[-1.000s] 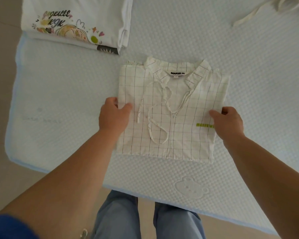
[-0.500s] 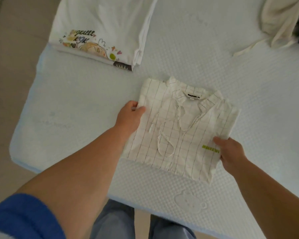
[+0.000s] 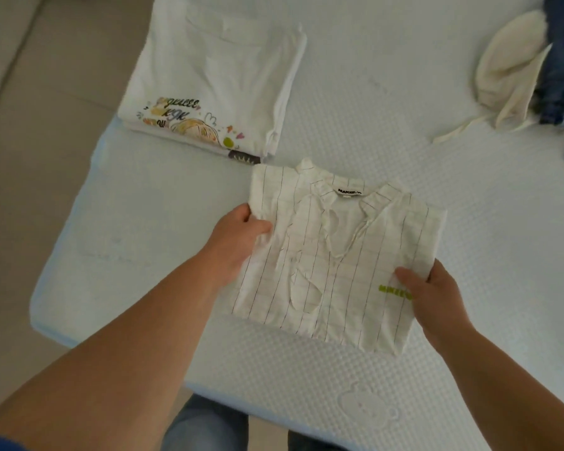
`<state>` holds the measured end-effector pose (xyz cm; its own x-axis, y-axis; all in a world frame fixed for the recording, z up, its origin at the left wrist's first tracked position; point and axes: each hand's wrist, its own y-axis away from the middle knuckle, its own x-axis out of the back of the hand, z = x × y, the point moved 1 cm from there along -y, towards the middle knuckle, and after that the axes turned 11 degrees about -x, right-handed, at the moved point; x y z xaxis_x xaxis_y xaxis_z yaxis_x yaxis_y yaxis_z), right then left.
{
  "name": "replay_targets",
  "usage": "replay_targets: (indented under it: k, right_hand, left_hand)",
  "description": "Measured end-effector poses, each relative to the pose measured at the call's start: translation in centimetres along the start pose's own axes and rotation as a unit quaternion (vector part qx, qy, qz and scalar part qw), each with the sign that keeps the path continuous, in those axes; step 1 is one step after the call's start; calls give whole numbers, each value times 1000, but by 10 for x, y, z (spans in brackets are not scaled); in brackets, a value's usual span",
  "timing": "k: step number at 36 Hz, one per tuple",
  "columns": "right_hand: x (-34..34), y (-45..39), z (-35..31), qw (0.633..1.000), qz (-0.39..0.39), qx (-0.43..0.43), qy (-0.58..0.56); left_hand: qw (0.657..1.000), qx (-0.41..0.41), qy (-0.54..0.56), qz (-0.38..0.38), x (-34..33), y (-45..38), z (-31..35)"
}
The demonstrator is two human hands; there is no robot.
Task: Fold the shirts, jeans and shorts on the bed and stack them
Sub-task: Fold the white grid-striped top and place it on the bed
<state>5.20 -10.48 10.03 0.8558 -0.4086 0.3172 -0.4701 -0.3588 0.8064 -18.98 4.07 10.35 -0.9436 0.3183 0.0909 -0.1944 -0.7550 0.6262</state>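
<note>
Left hand (image 3: 241, 236) and right hand (image 3: 427, 291): each grip pinches a side edge of folded checked shirt (image 3: 339, 255), keeping folds together | shirt near centre of bed (image 3: 404, 92) | likely bound for printed T-shirt (image 3: 215, 89), far left.

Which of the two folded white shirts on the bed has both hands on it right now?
The white grid-checked shirt with the black neck label, gripped at its sides by the left hand and right hand. The folded white cartoon-print T-shirt lies untouched beyond it.
</note>
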Motion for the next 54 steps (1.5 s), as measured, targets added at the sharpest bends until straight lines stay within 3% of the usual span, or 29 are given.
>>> replay_targets:
  k: [7, 20, 23, 28, 30, 37, 40, 44, 46, 50, 54]
  right_hand:
    - [-67, 30, -67, 988, -33, 147, 23]
    - [-194, 3, -236, 959, -17, 278, -44]
    - [-207, -29, -255, 963, -20, 252, -90]
    - [-228, -88, -233, 996, -14, 65, -58]
    - [-234, -97, -218, 999, -9, 28, -31]
    - [-252, -89, -198, 984, 120, 83, 98]
    - [-256, -85, -202, 970, 176, 113, 121]
    - [-265, -84, -203, 971, 177, 123, 99]
    - [-267, -86, -199, 975, 168, 109, 98]
    - [-264, -92, -187, 983, 142, 55, 100]
    - [-252, -86, -169, 982, 134, 38, 128]
  left_hand:
    - [990, -109, 72, 52, 92, -16, 47]
    - [961, -261, 90, 14, 211, -139, 181]
    - [968, -237, 79, 31, 218, -179, 186]
    - [997, -57, -12, 45, 225, -222, 137]
    - [999, -12, -29, 36, 229, -227, 116]
    - [989, -51, -137, 17, 233, -223, 88]
    - [983, -121, -125, 58, 232, -223, 98]
    - [962, -194, -146, 125, 234, -222, 116]
    - [954, -185, -198, 127, 236, -222, 109]
    - [949, -91, -285, 97, 240, -220, 77]
    - [937, -71, -317, 127, 241, -208, 61]
